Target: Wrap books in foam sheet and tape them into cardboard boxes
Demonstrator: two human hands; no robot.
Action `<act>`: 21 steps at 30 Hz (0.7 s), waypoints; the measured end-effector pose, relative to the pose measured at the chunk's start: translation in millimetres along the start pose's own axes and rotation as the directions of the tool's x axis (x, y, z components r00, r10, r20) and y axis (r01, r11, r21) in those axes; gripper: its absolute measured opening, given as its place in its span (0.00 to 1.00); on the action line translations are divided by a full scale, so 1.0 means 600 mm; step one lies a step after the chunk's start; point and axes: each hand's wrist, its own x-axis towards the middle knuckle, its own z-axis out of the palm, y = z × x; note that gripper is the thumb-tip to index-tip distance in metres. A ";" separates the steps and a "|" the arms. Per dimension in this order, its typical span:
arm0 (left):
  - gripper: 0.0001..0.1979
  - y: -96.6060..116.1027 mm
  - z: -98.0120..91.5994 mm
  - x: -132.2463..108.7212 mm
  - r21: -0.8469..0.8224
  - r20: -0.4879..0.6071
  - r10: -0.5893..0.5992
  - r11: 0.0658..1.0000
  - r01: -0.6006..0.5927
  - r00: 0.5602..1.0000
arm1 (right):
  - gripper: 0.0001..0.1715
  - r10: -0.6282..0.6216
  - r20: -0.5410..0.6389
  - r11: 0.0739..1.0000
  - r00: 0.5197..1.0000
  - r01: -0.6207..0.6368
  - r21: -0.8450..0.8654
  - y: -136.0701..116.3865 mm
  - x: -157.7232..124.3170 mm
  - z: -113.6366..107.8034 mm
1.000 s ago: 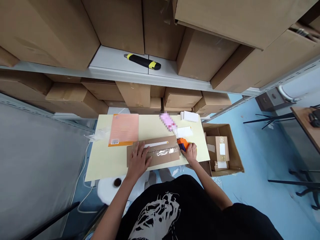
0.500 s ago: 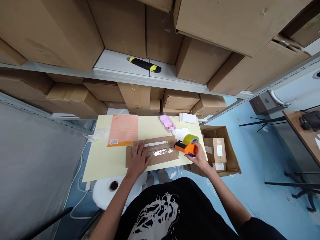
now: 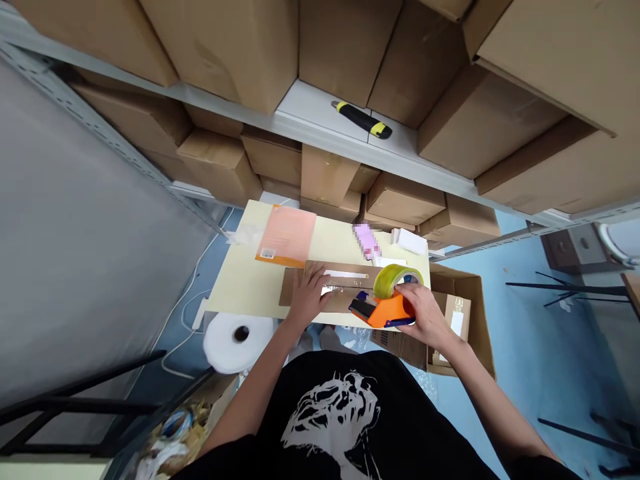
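A flat cardboard box [image 3: 343, 301] lies on the pale yellow table, with shiny clear tape along its middle seam and a white strip near its far edge. My left hand [image 3: 307, 297] rests flat on the left part of the box, fingers spread. My right hand [image 3: 423, 310] grips an orange tape dispenser [image 3: 385, 311] that carries a roll of yellowish tape [image 3: 393, 279]. The dispenser is over the right end of the box and hides that end. Whether its front touches the cardboard I cannot tell.
The table [image 3: 235, 280] holds a pink-orange mailer [image 3: 287, 235], a pink item [image 3: 367, 240] and a stack of white cards [image 3: 410, 241]. A utility knife [image 3: 363, 120] lies on the shelf above. An open carton [image 3: 475, 320] stands at the right, a white roll [image 3: 223, 343] at the near left.
My head view has turned and shifted. The tape dispenser in my right hand has come nearer and now appears larger over the right end of the box. My left hand stays on the box.
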 end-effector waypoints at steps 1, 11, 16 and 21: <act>0.16 0.001 -0.004 0.001 -0.010 0.003 -0.003 1.000 0.003 1.000 | 0.38 -0.009 0.030 1.000 0.999 0.009 -0.001 0.000 0.005 0.002; 0.15 -0.017 -0.054 0.025 -0.202 0.103 0.131 0.973 -0.108 0.986 | 0.41 -0.031 0.185 0.999 0.982 0.024 0.037 0.010 0.032 0.044; 0.15 -0.010 -0.065 0.027 -0.284 0.097 0.127 0.954 -0.094 0.987 | 0.39 -0.027 0.183 0.998 0.983 0.016 0.063 0.019 0.040 0.064; 0.09 0.003 -0.071 0.026 -0.351 0.149 0.101 0.935 -0.043 0.984 | 0.38 -0.020 0.183 0.998 0.983 0.009 0.064 0.021 0.046 0.079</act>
